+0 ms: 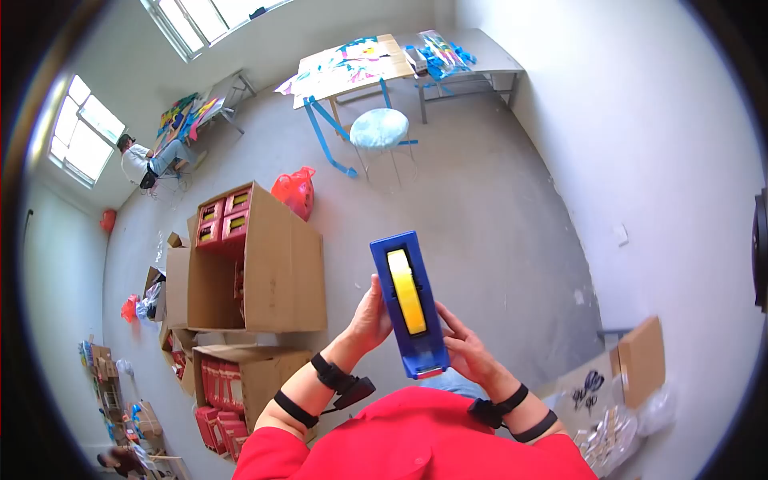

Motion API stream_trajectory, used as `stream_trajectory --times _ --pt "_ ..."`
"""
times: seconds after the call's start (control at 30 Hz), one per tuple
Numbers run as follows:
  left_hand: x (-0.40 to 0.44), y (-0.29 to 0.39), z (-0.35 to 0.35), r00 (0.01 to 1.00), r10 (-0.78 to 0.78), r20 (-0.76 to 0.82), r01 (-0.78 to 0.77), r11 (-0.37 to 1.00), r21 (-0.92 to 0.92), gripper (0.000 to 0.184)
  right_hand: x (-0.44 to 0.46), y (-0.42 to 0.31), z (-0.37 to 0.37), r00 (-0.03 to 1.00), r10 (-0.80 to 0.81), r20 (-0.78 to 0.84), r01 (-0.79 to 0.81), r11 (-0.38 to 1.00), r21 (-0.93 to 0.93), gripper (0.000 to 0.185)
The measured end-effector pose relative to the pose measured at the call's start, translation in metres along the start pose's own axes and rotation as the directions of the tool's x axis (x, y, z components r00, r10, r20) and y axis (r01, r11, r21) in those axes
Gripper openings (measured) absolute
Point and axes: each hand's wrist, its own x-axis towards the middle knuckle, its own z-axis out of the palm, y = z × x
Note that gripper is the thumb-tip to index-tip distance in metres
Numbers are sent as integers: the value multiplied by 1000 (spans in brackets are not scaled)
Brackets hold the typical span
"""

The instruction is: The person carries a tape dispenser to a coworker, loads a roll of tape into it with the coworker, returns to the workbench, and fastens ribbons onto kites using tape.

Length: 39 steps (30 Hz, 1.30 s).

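Observation:
A blue tape dispenser [424,349] is held up in front of my body, its long side running away from me. A yellow roll of tape [407,292] sits in its slot. My left hand [372,318] grips the dispenser's left side, with its fingers partly hidden underneath. At the right side, near the end closest to me, my right hand [470,350] holds it with bent fingers. A reddish strip shows at the dispenser's near end.
Open cardboard boxes [286,264] with red packages stand at left. Beyond are a stool [380,130], a paper-covered table [396,60] and a red bag [294,192]. A person [144,164] sits at far left. Scissors [590,382] lie on a surface at right.

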Motion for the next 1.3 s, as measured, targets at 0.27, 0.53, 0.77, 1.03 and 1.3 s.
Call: stream_trajectory --times 0.27,0.53,0.77,1.03,1.3 --pt "123 104 -1 994 -7 -106 6 1000 -9 65 162 -110 -3 999 37 33 -34 996 -85 64" --pt "234 173 -39 996 -10 -86 0 993 -118 60 279 -174 -22 998 53 -18 -55 991 -126 62" --pt "354 245 -132 997 -79 -2 76 965 -251 68 435 -227 -46 990 45 -136 -109 854 -509 63" --pt "476 375 -183 973 -219 -65 205 963 -175 71 609 -287 -62 951 218 -218 -285 889 -357 65" --pt "598 416 -188 964 -267 -15 265 960 -89 56 687 -363 -90 891 266 -368 -348 920 -178 55"
